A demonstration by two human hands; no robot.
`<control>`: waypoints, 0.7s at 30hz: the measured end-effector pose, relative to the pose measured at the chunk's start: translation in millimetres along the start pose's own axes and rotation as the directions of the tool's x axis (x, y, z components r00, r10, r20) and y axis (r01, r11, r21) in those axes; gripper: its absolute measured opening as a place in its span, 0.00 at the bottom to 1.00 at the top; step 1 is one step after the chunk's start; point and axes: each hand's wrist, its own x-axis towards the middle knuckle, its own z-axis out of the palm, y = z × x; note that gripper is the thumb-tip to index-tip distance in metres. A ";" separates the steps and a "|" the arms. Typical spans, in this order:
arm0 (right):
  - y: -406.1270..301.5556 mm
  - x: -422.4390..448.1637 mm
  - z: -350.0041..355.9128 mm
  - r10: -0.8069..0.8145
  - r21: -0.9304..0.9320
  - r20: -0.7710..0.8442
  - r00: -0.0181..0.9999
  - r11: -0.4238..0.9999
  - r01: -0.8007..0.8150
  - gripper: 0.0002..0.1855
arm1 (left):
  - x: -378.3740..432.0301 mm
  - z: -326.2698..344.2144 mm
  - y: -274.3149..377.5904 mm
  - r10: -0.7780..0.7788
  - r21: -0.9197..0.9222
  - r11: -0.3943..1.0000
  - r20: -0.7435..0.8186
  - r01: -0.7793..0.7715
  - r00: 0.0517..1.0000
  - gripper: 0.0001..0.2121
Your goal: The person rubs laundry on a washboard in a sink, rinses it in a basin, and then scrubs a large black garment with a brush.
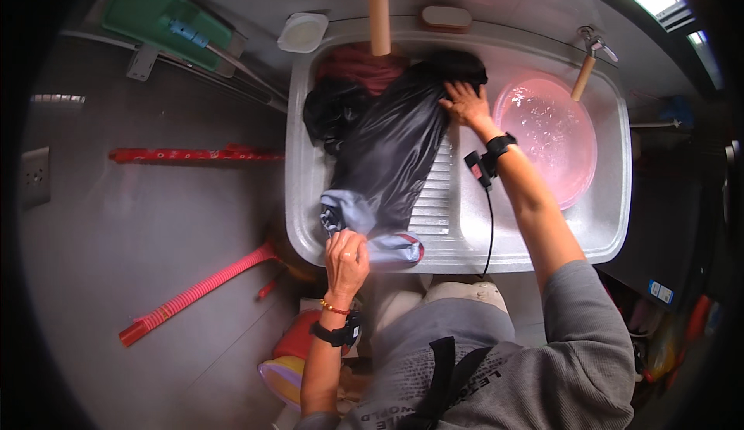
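A black, shiny garment [389,145] lies lengthwise over the built-in washboard [433,197] of a grey laundry sink [617,139]. Its near end shows a light-blue lining [360,209]. My left hand [347,258] is closed on the edge of that near end, at the sink's front rim. At the garment's far end my right hand [467,103] rests on the black cloth with its fingers spread. A dark red cloth [363,67] and a bunched black cloth [334,110] lie at the back left of the sink.
A pink basin [546,139] of water stands in the sink's right part, below a wall tap [593,43]. One wooden-coloured tube [379,11] hangs over the back rim. A brush [446,18] and a white dish [303,32] sit behind the sink.
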 end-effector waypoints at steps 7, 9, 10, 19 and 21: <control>-54.1 -33.3 -10.0 -0.064 0.194 -0.260 0.963 0.974 0.117 0.28 | 47.3 14.0 31.4 -0.472 0.241 0.857 0.019 0.454 0.881 0.34; -93.9 -74.3 -13.6 -0.163 0.345 -0.187 0.969 0.912 0.220 0.34 | 53.8 19.7 27.1 -0.530 0.251 0.827 0.046 0.504 0.847 0.33; -107.0 -91.4 -22.1 -0.216 0.331 -0.013 0.976 0.921 0.208 0.36 | 52.7 24.5 20.7 -0.490 0.242 0.852 0.051 0.465 0.870 0.31; -78.4 -42.9 14.3 -0.350 0.092 -0.203 0.914 0.923 0.374 0.35 | 37.7 30.1 -8.4 -0.799 -0.961 -0.152 0.257 0.231 0.544 0.13; -78.9 -34.1 12.0 -0.380 0.085 -0.190 0.905 0.912 0.401 0.34 | 8.2 35.0 -51.9 -0.494 -0.790 -0.612 0.349 -0.033 0.797 0.15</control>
